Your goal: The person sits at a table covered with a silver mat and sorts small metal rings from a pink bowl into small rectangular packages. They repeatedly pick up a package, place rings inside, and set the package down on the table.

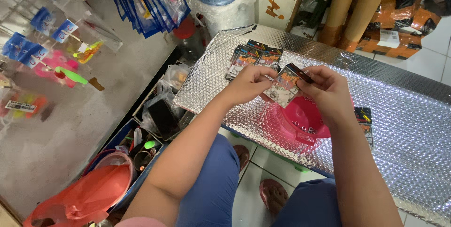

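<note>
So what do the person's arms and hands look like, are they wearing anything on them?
Both forearms are bare, with no gloves, watch or rings that I can see on the left hand or the right hand. A bit of pink sleeve peeks in at the bottom edge.

A cramped shop corner with a foil-covered work surface

A silver bubble-foil sheet (404,128) covers the table over a white tiled floor (256,180). Packets in blue-topped bags (145,1) hang on the grey wall (61,133) at left; cardboard tubes (354,6) lean behind, and a red plastic bag (84,199) sits low beside a cluttered box (141,147).
</note>
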